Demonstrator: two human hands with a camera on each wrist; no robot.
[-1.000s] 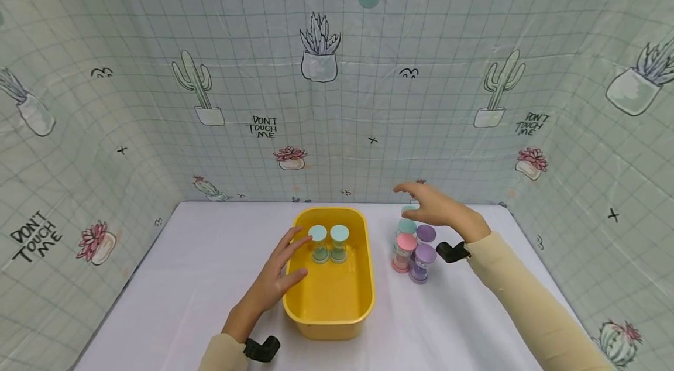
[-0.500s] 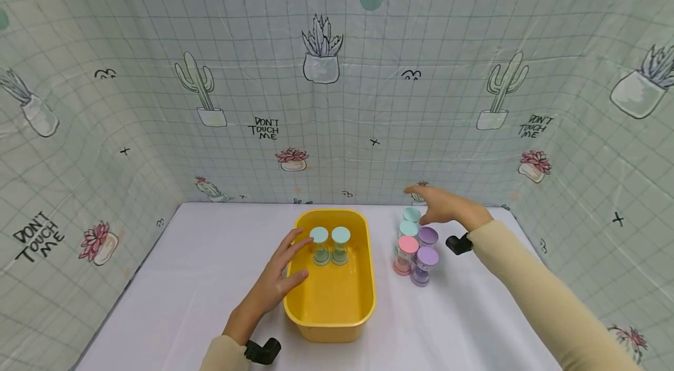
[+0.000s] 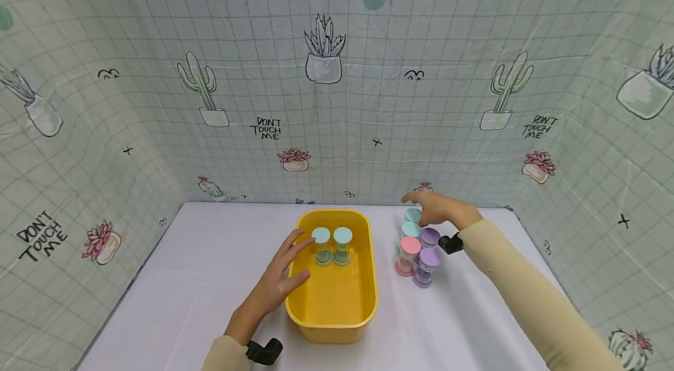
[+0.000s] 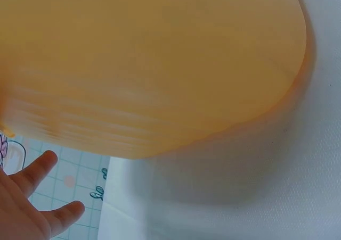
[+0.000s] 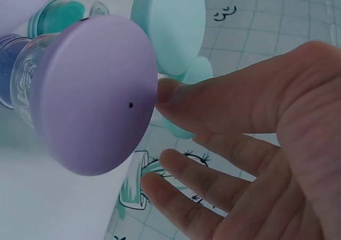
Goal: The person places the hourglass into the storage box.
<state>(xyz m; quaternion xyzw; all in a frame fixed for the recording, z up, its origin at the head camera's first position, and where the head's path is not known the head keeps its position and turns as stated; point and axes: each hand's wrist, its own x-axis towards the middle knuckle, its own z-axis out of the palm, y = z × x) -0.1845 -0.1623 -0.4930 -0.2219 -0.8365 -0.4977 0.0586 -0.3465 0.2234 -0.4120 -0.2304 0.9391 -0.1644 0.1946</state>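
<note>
Two sand timers with mint caps point(image 3: 343, 236) stand side by side at the far end of a yellow tub point(image 3: 332, 333). My left hand point(image 3: 276, 277) is spread over the tub's left rim, holding nothing. Right of the tub, several more timers cluster upright on the table: a pink one point(image 3: 411, 246), purple ones point(image 3: 429, 257) and mint ones point(image 3: 411, 229). Over the rearmost mint timer point(image 3: 413, 215) hovers my right hand point(image 3: 439, 208), thumb in front, fingers spread behind. In the right wrist view, the thumb overlaps its mint cap point(image 5: 198, 71), close beside a purple cap point(image 5: 96, 96).
White cloth covers the table point(image 3: 210, 277). A gridded curtain point(image 3: 237, 67) printed with cacti hangs behind the table and along both sides. The tub's side point(image 4: 160, 64) fills much of the left wrist view.
My right hand drew back right, then came down and slightly left around the rearmost mint timer. The left hand keeps its place at the tub rim.
</note>
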